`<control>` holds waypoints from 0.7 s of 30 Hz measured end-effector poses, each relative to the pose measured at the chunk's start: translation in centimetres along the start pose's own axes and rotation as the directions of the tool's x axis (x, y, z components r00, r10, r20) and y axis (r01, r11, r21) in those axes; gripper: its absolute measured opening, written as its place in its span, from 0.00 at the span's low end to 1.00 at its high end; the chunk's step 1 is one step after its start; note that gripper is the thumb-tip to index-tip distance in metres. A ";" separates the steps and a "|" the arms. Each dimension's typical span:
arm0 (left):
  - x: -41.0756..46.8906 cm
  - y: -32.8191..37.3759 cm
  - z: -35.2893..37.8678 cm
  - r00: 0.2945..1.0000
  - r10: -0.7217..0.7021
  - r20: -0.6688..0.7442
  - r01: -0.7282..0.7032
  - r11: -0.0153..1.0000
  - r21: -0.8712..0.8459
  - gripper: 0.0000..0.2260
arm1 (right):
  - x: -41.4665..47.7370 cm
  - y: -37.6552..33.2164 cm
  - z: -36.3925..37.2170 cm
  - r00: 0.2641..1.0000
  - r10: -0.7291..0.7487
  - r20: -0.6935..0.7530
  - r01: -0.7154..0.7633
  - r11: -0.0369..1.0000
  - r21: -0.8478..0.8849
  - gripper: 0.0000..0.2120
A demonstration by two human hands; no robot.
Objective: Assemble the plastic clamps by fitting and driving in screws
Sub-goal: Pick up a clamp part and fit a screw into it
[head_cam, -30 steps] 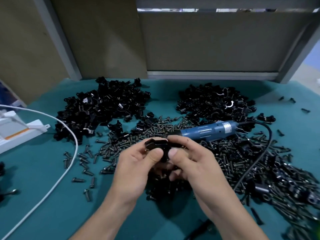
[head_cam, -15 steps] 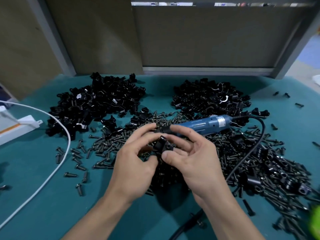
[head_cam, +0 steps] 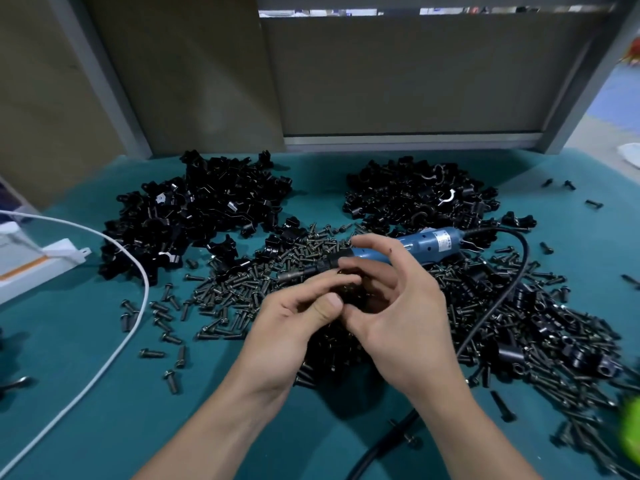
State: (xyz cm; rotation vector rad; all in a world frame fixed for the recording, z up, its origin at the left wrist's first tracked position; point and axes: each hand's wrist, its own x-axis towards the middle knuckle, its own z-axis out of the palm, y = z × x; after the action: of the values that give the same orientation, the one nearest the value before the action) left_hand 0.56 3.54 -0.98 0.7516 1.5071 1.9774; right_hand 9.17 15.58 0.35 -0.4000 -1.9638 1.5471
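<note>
My left hand is closed on a small black plastic clamp, which my fingers mostly hide. My right hand is right beside it with its fingers spread; its thumb rests next to my left thumb and its index finger arches over the nose of the blue electric screwdriver. The screwdriver lies on a heap of dark screws spread over the green table mat. Two heaps of black clamp parts sit behind, one at the left and one at the right.
The screwdriver's black cable loops right and back toward me. More screws mixed with clamps cover the right side. A white cable and a white box lie at the left. Grey frame posts and brown panels close off the back.
Both hands have sunk from chest height toward the screw heap. My right hand, which pinched the clamp with the left, has spread its fingers over the screwdriver's nose.
</note>
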 end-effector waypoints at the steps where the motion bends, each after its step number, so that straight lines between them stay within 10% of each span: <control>1: 0.0 -0.1 0.1 0.999 -0.019 -0.040 0.017 0.999 -0.046 0.08 | 0.0 -0.1 0.1 1.000 0.005 -0.021 -0.004 1.000 0.021 0.32; 6: 0.1 0.5 -0.5 0.992 -0.125 -0.010 0.112 0.916 -0.385 0.09 | -0.2 -0.5 0.9 0.926 0.261 0.272 -0.372 0.744 0.554 0.22; 11: 0.0 1.3 -1.5 0.963 -0.170 0.207 0.249 0.853 -0.458 0.23 | -0.3 -1.3 0.6 0.770 0.360 0.527 -0.638 0.471 0.610 0.10; 15: 0.0 1.2 -2.0 0.990 -0.051 0.134 0.062 0.995 -0.074 0.22 | 0.0 -0.9 0.6 0.899 0.329 0.289 -0.438 0.699 0.566 0.09; 21: -0.7 -0.1 -1.4 0.994 0.087 0.070 -0.110 0.873 0.474 0.20 | -0.2 0.1 1.0 0.971 0.238 0.028 -0.229 0.885 0.406 0.11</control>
State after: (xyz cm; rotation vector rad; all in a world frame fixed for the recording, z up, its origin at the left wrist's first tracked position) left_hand 0.08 2.13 -1.49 1.0860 1.9947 1.6481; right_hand 8.73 14.72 0.11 -0.4854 -1.5584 2.0413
